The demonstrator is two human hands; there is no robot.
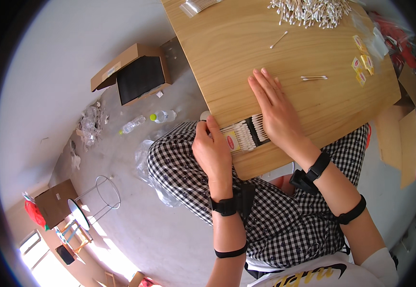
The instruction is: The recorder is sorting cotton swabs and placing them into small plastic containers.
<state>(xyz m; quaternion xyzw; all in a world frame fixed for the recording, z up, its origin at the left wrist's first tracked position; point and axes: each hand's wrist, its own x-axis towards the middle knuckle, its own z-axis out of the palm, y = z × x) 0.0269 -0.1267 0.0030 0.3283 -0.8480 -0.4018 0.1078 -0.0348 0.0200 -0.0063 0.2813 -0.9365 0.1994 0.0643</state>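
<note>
At the near left edge of the wooden table [246, 52], my left hand [212, 149] is bent, with its fingers partly hidden, against the end of a cotton swab pack [232, 140]. The pack has a yellow and red label, and rows of white swab tips [245, 136] show in it. Beyond a dark strip, another row of cotton swabs [259, 126] lies partly under my right hand [279, 112]. That hand rests palm down with its fingers stretched out over the tabletop. Farther right lie a few loose cotton swabs [314, 78], and a single swab [279, 40] lies farther back.
A large heap of cotton swabs [313, 12] covers the far right of the table. Small yellow cards [367, 64] and clear plastic bags [376, 44] lie along the right side. On the floor are an open cardboard box [134, 52], plastic bottles [164, 116] and a stool [79, 215].
</note>
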